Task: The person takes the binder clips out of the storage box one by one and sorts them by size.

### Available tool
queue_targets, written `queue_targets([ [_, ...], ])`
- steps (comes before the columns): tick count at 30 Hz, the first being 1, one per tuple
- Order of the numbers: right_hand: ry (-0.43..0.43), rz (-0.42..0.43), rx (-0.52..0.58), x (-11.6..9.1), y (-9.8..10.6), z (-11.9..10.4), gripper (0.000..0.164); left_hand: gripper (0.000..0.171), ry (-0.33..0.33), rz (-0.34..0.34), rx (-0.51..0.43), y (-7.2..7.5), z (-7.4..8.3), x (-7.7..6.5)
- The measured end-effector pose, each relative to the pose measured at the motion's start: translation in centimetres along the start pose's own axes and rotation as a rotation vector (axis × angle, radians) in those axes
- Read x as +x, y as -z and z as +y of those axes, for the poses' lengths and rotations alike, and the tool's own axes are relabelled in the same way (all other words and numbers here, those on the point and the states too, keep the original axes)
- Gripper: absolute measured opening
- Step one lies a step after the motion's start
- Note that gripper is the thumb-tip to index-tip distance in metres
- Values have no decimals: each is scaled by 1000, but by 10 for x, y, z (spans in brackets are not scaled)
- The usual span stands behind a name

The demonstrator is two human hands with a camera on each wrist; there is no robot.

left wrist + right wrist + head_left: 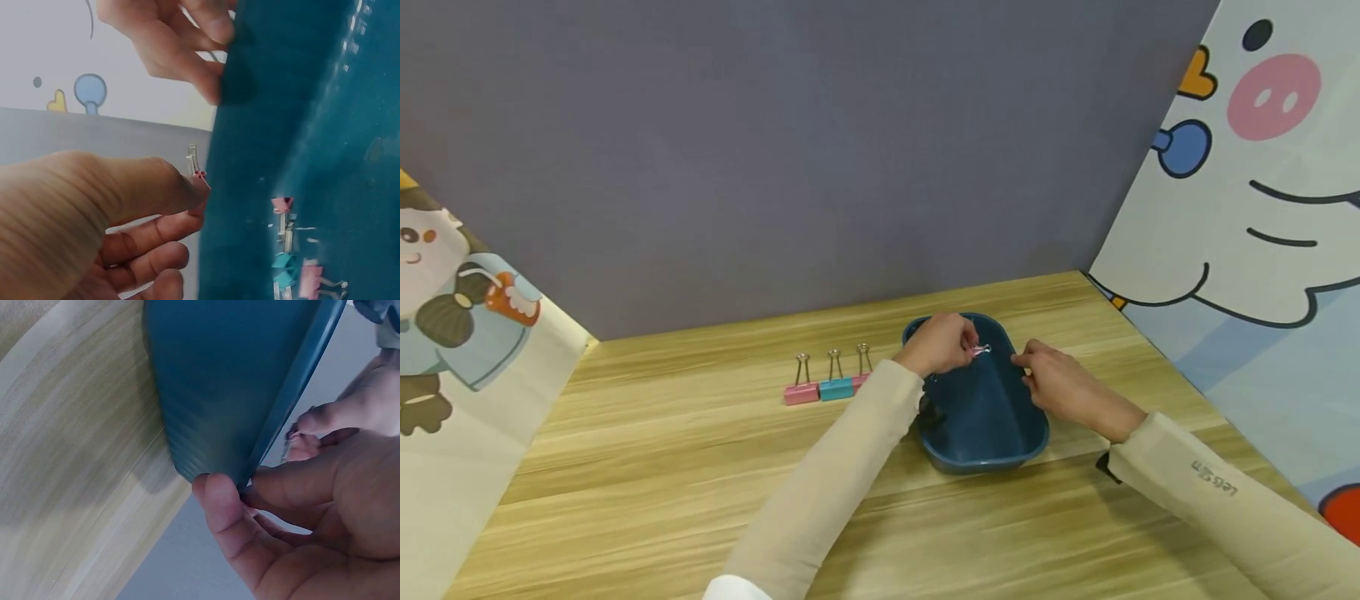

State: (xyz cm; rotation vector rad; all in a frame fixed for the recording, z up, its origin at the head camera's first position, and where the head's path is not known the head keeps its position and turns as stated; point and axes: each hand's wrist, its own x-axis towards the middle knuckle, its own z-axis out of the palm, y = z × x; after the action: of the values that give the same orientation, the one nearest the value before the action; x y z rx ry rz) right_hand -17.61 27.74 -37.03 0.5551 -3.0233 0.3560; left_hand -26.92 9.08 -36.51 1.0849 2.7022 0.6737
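Observation:
Between thumb and index finger, my left hand (942,343) pinches a small pink binder clip (199,175) with silver handles, above the dark blue plastic bin (985,461). On the bin's right side, my right hand (1063,385) grips the rim, thumb and fingertips on either side of it in the right wrist view. Inside the bin, the left wrist view shows a pink clip (282,204), a teal clip (285,270) and another pink clip (310,279). My left hand and forearm cover part of the bin's left side.
Left of the bin, a pink binder clip (801,393), a teal one (837,389) and a partly covered pink one (860,382) stand in a row, handles up. The wooden table (662,467) meets a grey panel (775,167) behind and cartoon-printed panels at both sides.

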Motion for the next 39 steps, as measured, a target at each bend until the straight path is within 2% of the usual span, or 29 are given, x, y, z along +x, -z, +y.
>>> queue_targets([
  [12,-7,3,-15,1,-2,-2,33,23,-52,15,-3,26,2,-41],
  [22,-19,-23,11,1,0,-4,33,11,-109,64,90,46,0,-76],
  [28,-15,-28,24,2,1,-3,33,4,-27,86,77,54,-11,-102],
  [33,-8,-28,10,1,0,-2,34,31,32,90,97,47,-32,-128],
  [36,-4,-27,9,1,0,-2,34,38,78,76,115,42,-47,-139],
  [39,0,-37,14,1,-1,-2,34,37,142,38,97,36,-60,-146],
])
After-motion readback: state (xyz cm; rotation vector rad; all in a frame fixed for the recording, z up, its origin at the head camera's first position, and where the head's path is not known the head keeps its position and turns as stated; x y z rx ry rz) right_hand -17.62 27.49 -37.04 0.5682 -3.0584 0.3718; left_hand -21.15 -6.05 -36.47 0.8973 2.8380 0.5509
